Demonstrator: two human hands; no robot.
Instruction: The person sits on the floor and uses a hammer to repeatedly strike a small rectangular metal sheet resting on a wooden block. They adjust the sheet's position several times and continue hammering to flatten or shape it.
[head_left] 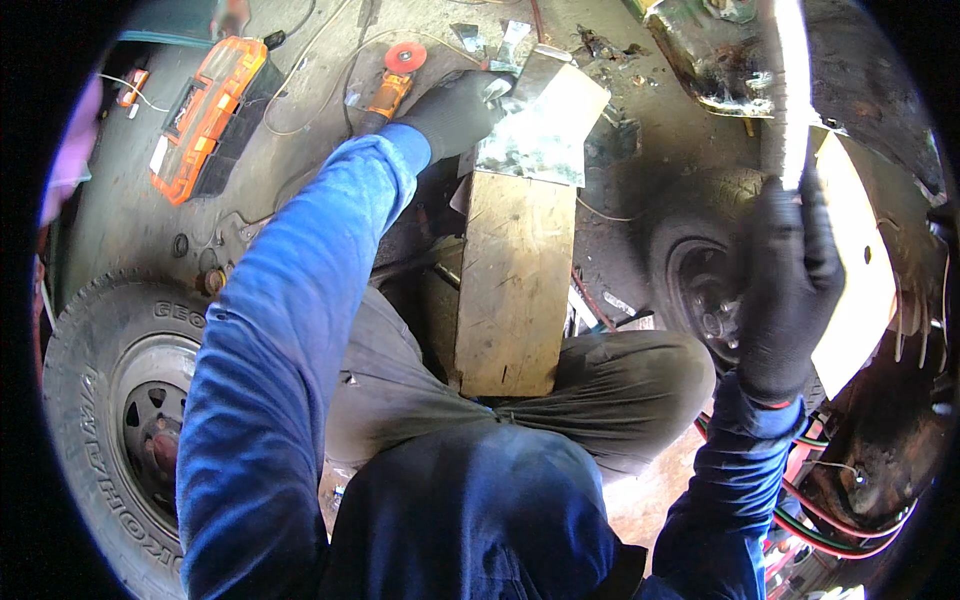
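A pale sheet-metal piece [535, 140] with a bent upper part lies over the far end of a wooden board [515, 285]. The board's near end rests between my crossed legs. My left hand [455, 115], in a black glove, has its fingers closed on the left edge of the metal piece. Raised on the right is my gloved right hand [790, 290], its fingers wrapped round the lower end of a long shiny bar [785, 90]. Motion blurs the hand and bar, and the bar's upper end runs out of view.
An orange angle grinder [390, 90] with a red disc lies beyond my left hand. An orange-black toolbox [215, 120] stands farther left, above a large tyre [120, 400]. Metal scraps [510, 40], another wheel [700, 290], a pale panel [855, 260] and red-green hoses [840, 545] surround the work.
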